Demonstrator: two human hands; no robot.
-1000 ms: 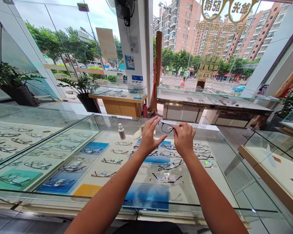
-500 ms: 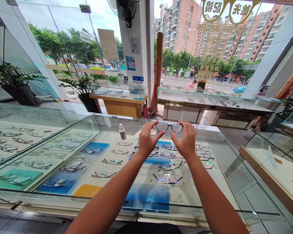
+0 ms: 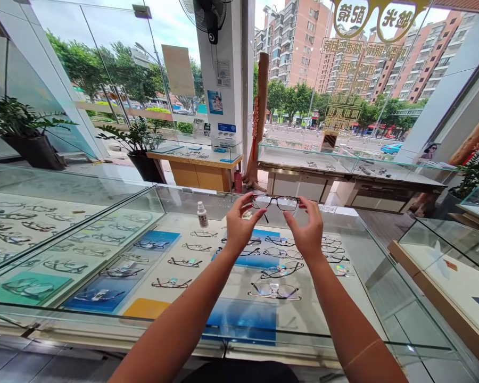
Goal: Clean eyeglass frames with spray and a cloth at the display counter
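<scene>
A pair of black-framed glasses (image 3: 276, 202) is held up in front of me above the glass display counter (image 3: 367, 276). My left hand (image 3: 239, 226) pinches the left end of the frame with thumb and fingers. My right hand (image 3: 309, 229) grips the right end the same way. The lenses face me and one temple hangs down between my hands. Under the glass lie several rows of other glasses (image 3: 273, 290) on white and blue mats.
A small white bottle (image 3: 202, 215) stands on the counter top left of my hands. More glass showcases stand to the left (image 3: 43, 213), to the right (image 3: 455, 250) and across the aisle (image 3: 343, 170). Potted plants (image 3: 138, 143) and a white pillar (image 3: 223, 80) stand by the windows.
The glasses went from held mostly in my right hand to held level by both hands, then rose slightly. My left hand closed on the frame's left end.
</scene>
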